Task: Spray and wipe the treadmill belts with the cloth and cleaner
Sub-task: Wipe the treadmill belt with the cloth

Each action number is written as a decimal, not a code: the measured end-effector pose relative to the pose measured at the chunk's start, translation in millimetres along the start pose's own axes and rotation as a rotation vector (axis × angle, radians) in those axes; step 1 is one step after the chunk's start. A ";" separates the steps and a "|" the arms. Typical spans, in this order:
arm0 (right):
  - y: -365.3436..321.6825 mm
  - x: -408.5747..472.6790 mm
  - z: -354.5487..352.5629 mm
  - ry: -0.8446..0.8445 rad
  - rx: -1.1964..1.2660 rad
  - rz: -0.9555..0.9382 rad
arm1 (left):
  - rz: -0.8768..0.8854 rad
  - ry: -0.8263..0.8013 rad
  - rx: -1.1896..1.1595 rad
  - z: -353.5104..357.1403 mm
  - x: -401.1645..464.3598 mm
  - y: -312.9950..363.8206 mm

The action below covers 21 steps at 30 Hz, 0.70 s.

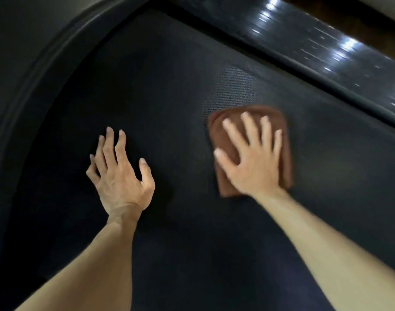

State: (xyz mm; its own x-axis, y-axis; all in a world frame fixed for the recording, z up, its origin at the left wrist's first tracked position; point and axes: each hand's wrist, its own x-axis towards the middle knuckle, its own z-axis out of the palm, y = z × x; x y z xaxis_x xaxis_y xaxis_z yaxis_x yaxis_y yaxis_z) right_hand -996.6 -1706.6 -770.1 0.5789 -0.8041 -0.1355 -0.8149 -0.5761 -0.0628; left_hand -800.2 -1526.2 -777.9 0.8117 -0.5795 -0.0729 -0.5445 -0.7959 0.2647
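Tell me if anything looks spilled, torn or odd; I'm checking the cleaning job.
Nothing stands out. The right hand presses the folded cloth flat on the belt; the left hand rests on it. No cleaner bottle is in view.

The belt (180, 90) lies bare and flat from the middle out to 12 o'clock, and again toward 6 o'clock between the two forearms. A raised rim (46, 70) curves along 9 to 11 o'clock, closing that side. A glossy side rail (315, 48) runs from 12 to 3 o'clock, bounding the belt there. The left hand (120, 171) rests at 8 o'clock; the right hand (252, 158) presses the cloth (228, 129) flat at 3 o'clock, with an open gap between the hands.
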 end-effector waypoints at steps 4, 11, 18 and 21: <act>-5.2 94.1 -5.5 0.024 0.089 0.336 | 0.019 0.001 0.000 2.2 -0.9 -0.4; -40.6 14.3 2.0 0.000 0.015 -0.205 | 0.012 0.003 0.001 1.8 -0.2 0.2; -12.9 87.5 -5.0 0.032 0.103 0.369 | 0.021 -0.007 -0.001 -0.2 -1.2 -1.5; -42.2 112.3 -3.7 0.042 0.102 0.248 | 0.024 -0.008 -0.010 -0.1 -1.8 0.3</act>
State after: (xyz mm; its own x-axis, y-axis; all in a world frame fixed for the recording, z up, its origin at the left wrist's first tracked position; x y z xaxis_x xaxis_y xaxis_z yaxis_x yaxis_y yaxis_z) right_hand -897.1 -1773.1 -779.0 0.3606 -0.9252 -0.1184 -0.9291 -0.3452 -0.1325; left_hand -801.8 -1525.3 -777.6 0.7968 -0.5996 -0.0746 -0.5612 -0.7802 0.2763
